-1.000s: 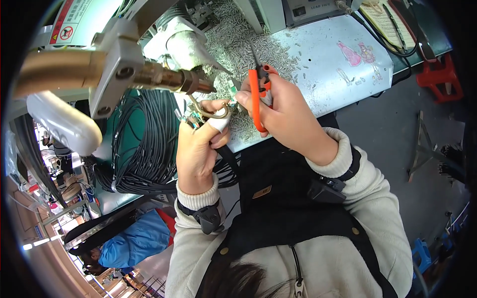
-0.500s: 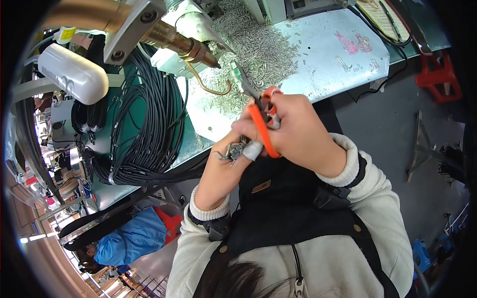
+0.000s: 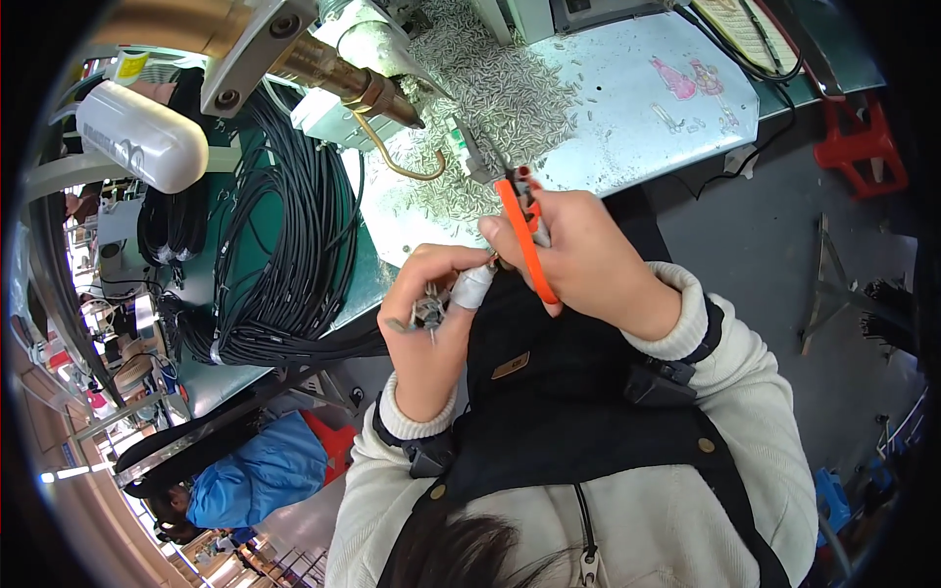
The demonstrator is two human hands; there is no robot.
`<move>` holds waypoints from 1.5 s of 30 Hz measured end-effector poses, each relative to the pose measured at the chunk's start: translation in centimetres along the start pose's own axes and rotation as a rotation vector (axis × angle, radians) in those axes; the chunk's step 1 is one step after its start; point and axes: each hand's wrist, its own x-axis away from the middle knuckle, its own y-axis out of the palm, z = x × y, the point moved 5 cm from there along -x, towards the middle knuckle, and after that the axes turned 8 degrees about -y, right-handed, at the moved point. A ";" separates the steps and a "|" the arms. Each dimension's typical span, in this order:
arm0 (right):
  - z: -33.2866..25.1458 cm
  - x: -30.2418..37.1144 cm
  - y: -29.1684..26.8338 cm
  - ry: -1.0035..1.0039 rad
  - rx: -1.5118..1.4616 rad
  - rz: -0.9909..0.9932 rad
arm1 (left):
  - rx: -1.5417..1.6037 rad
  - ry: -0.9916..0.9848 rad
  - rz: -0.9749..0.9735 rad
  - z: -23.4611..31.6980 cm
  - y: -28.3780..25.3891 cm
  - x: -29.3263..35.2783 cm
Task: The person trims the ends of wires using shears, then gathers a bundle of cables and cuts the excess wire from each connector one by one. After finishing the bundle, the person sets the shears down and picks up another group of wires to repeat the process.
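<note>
My left hand [image 3: 426, 318] is curled around a small clump of grey metal parts [image 3: 428, 311], some with thin ends sticking out. Its thumb has a white wrap [image 3: 472, 286], and thumb and forefinger pinch together at a tiny piece too small to name. My right hand [image 3: 593, 260] grips pliers [image 3: 530, 243] with orange handles, their dark metal nose pointing up toward the bench. The two hands are slightly apart, in front of the bench edge. Beyond them, many small silver pins [image 3: 520, 93] lie heaped on the light metal work plate [image 3: 627, 127].
A machine head with a copper-coloured nozzle [image 3: 392, 103] and bent tube [image 3: 400, 169] hangs over the plate. Coiled black cables [image 3: 294, 225] lie at left, beside a white cylinder [image 3: 142, 137]. A red stool [image 3: 863, 152] stands at right. A person in blue [image 3: 260, 470] sits at lower left.
My left hand has drawn away from the right, moving left and slightly down with the metal parts. The pliers have tilted a little in my right hand, which stays almost in place.
</note>
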 end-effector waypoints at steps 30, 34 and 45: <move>-3.8 2.2 0.6 -0.918 1.121 0.030 | 0.717 -0.599 -0.160 -1.6 0.1 0.5; -3.3 2.3 0.5 -0.981 1.039 0.138 | 0.794 -0.622 -0.199 -1.6 0.5 0.5; 0.5 1.4 1.1 -0.389 -0.004 0.187 | 0.290 -0.177 0.229 0.2 0.2 0.9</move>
